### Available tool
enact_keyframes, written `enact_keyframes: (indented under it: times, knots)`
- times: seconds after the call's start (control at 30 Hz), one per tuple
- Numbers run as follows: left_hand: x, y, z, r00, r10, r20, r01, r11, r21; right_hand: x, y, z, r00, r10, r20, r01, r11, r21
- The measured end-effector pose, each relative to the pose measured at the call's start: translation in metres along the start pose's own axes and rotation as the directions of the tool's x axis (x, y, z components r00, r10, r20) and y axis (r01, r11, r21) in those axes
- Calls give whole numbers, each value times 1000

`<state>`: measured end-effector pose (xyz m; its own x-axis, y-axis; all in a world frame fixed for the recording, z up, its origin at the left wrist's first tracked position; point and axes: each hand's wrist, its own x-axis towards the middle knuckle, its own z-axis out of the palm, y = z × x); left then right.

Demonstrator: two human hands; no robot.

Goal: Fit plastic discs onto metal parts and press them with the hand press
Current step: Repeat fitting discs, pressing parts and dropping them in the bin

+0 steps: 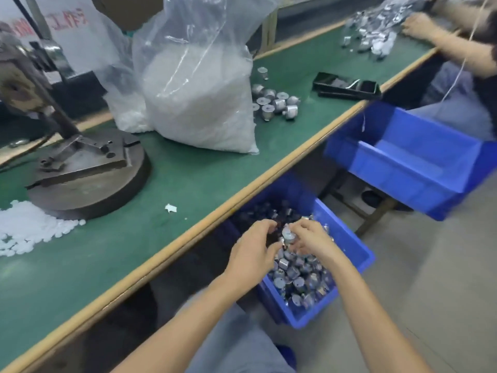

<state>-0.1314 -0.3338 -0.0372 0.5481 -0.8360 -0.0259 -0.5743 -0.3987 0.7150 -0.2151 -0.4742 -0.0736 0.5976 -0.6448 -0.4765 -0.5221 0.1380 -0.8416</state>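
Over the blue bin (306, 317), a metal part (288, 236), its axis blurred, is being pinched by the right hand (312, 239); the hold of the left hand (252, 251) cannot be told.

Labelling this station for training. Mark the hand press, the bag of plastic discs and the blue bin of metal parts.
hand press (94, 193): head view, round base.
bag of plastic discs (199, 103): head view, bag front.
blue bin of metal parts (322, 310): head view, outer wall.
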Motion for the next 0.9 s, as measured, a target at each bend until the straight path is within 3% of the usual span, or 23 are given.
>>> enact_keyframes:
  times: [0.2, 0.33, 0.57, 0.63, 0.73, 0.9]
  knots:
    - [14, 1, 15, 1000, -4, 22, 3, 996, 84, 47, 77, -6, 947, 85, -310, -139, 978, -157]
    - [15, -7, 9, 1000, -13, 2, 13, 996, 83, 51, 83, -7, 950, -36, -311, -60, 954, -293]
    - [11, -12, -15, 999, 21, -35, -19, 998, 64, 32, 72, -7, 902, -71, -425, -56, 959, -279]
    - [9, -13, -25, 997, 50, -63, -47, 998, 49, 23, 49, 0, 886, -140, -442, 27, 967, -253]
    - [8, -8, -46, 983, 109, -149, -106, 994, 31, 11, -9, 20, 833, -352, -428, 276, 933, -230]
    - [4, 5, -105, 917, 171, -360, -166, 985, 43, -16, -116, 73, 683, -670, -291, 661, 736, -145]
